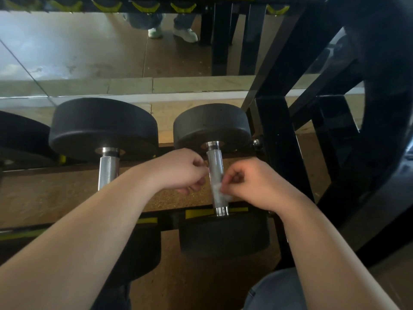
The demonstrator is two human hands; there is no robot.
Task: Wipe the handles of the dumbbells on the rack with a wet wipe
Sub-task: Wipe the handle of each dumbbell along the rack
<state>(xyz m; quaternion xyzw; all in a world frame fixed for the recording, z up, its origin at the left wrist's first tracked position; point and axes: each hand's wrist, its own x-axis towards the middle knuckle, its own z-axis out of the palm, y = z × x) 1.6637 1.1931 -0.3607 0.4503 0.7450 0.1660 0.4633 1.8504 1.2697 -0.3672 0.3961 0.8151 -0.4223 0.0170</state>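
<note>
At the far left edge only the black head of one dumbbell (20, 135) shows. Next to it lies a second dumbbell (102, 128) on the rack (277, 153), its steel handle (108, 173) partly hidden by the left forearm, which crosses in front of it and covers most of its near head. The left hand (178, 168) sits against the left side of the third dumbbell's handle (215, 173), its fingers curled with thumb and forefinger close together; whether they grip anything cannot be told. The wet wipe (217, 191), one thin whitish sheet, lies over the lower part of that handle, and the right hand (252, 184) pinches its edge from the right side. Right of the hands the rack's black uprights rise, and a large dark round shape (384, 108) fills the far right edge. Behind the rack stands a mirror (89, 52) that reflects two white shoes (185, 34) and a row of yellow cradles (107, 6). That makes three dumbbells, two bare handles, two hands, one wipe.
</note>
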